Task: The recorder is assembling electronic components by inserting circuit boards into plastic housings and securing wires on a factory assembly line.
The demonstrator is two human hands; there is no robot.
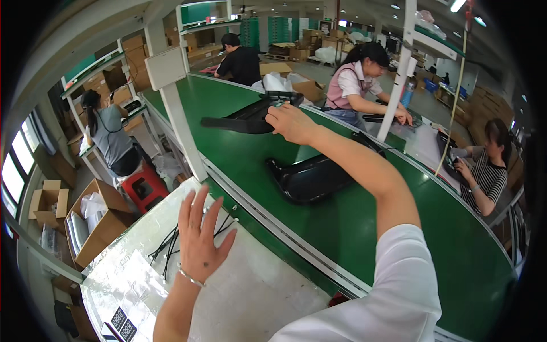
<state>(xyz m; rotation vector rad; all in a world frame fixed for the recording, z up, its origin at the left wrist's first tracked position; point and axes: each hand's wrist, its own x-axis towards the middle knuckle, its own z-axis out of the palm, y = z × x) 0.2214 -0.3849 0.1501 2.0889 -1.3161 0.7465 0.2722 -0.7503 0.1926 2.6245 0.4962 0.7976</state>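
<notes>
We've R grip (pixel 289 121) pinching blk part (pixel 245 119) nr its R end; long axis runs mostly L. L grip (pixel 200 242) spread, farther off, abv worktop (pixel 256 279).

Bright rectangular windows (pixel 12 176) are located at far left. A red plastic stool (pixel 142 191) stands near an open brown cardboard box (pixel 105 236). A white tubular lamp (pixel 457 5) glows overhead.

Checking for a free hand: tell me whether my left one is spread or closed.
Spread: the left hand has its fingers apart and thumb out, with nothing visible in its grip; thin black strands show behind it.
</notes>
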